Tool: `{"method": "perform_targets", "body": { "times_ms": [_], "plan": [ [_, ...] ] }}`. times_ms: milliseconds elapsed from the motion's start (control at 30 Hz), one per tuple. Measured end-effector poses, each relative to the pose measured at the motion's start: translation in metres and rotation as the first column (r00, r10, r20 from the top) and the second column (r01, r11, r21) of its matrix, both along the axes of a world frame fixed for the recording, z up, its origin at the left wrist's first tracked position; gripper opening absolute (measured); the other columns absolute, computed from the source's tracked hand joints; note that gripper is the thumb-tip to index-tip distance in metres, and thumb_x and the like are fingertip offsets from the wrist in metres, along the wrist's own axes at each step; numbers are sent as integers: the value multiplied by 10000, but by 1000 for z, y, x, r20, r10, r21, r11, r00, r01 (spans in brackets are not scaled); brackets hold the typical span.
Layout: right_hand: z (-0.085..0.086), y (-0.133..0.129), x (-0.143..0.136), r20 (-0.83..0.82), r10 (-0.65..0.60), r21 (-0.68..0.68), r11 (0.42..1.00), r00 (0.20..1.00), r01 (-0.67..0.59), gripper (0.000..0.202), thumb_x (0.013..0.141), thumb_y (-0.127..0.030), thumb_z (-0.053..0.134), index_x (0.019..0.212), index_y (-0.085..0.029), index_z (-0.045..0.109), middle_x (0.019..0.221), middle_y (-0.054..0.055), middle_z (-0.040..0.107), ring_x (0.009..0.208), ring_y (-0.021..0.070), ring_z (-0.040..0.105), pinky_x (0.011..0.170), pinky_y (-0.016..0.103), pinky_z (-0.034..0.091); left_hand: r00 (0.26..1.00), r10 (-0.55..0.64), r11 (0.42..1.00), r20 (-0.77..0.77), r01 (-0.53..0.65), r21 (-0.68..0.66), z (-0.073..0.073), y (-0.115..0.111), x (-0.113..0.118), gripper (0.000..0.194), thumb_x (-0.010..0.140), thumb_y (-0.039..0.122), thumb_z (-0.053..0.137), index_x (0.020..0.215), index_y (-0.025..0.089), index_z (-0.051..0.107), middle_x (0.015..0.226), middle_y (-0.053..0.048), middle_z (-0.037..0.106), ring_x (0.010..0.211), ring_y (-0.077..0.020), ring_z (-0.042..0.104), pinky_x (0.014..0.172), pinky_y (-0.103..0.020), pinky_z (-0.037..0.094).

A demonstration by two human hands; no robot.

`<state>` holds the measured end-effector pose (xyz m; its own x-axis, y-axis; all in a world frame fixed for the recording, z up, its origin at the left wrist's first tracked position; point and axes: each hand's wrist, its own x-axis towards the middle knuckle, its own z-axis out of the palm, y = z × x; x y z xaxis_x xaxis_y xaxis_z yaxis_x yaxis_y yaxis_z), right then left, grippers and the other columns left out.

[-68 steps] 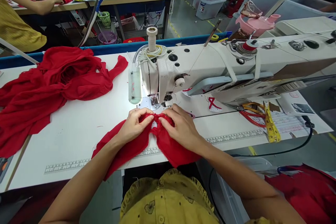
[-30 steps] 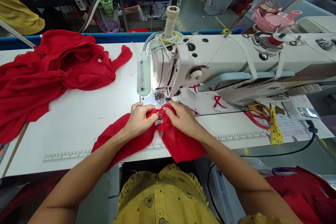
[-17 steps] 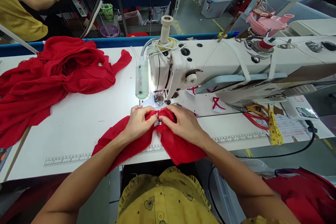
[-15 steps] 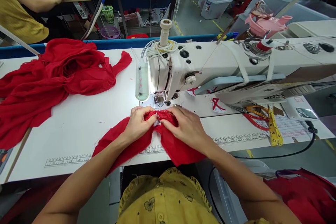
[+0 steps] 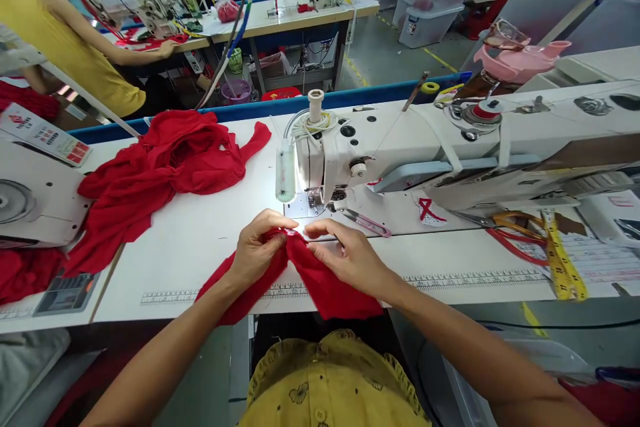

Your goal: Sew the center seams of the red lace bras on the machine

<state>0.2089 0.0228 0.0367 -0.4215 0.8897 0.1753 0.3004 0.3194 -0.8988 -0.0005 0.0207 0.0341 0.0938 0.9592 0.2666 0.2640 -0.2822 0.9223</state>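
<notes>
Left hand [image 5: 260,247] in a pinch on red cloth [image 5: 327,288], right hand [image 5: 350,257] half open over it, thumb and forefinger apart.

Sewing workshop, several sewing machines [image 5: 395,133], stacked bins [image 5: 430,27]

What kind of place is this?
Most likely a garment sewing workshop: a sewing machine sits at the worktable, a heap of red fabric lies beside it, and a co-worker sits near more machines behind.
</notes>
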Motion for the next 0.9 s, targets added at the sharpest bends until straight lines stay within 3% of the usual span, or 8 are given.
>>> {"method": "perform_targets", "body": {
  "times_ms": [67,167,233,300,433,533,667,900],
  "plan": [
    [-4,2,-8,-86,118,-205,970,989,-133,203,930,-297,590,1122,-243,623,1083,28,714,1003,178,667,735,272,511,995,82,997,55,-82,0,-10,-7,1,84,851,226,633,892,229,707,883,-22,668,884,-164,625,813,-299,512],
    [-9,0,-19,-128,152,-264,947,980,-181,164,914,-260,576,1070,-228,616,991,3,704,892,142,662,657,225,476,987,125,992,102,-123,-28,-24,-12,3,25,858,245,630,862,224,642,845,-10,649,840,-156,623,830,-309,524],
    [-11,-3,-23,-56,78,-153,985,995,-85,94,911,-243,563,988,-217,610,880,-8,681,782,128,633,606,221,447,988,113,994,104,-111,-21,-28,-11,3,27,866,248,620,857,223,617,837,-8,639,825,-154,622,832,-313,528],
    [-13,-5,-24,55,-38,93,995,998,32,79,927,-226,529,933,-212,607,836,7,667,759,139,615,643,248,460,993,96,995,69,-99,32,-27,-11,1,20,878,228,599,859,222,603,852,-11,630,842,-157,617,826,-311,525],
    [-15,-6,-17,216,-214,524,849,953,72,148,953,-168,473,978,-217,611,915,61,697,860,180,635,779,304,486,979,184,963,-88,-162,217,-22,-19,-5,127,914,154,526,990,233,590,982,-38,607,974,-183,592,897,-354,504],
    [-14,-7,-12,263,-236,571,819,935,46,163,962,-154,455,993,-224,599,903,60,694,849,184,637,763,305,495,957,274,890,-89,-217,401,-21,-34,-5,261,916,176,519,1167,249,531,1121,-75,577,1099,-227,569,1012,-468,484],
    [-15,-11,-9,281,-197,563,826,939,5,164,973,-151,448,1026,-214,590,914,62,688,857,183,633,777,308,505,915,330,785,-233,-128,606,-27,-43,6,505,818,193,693,1261,268,463,1215,-88,553,1189,-263,550,1109,-582,430],
    [-11,-13,1,450,-213,568,818,867,-93,242,1004,-168,407,1137,-195,608,1019,94,704,950,207,645,798,325,491,893,311,811,-325,-71,581,-31,-26,14,339,931,87,536,1208,280,502,948,23,661,838,-132,664,1097,-522,490]
  ]
}}
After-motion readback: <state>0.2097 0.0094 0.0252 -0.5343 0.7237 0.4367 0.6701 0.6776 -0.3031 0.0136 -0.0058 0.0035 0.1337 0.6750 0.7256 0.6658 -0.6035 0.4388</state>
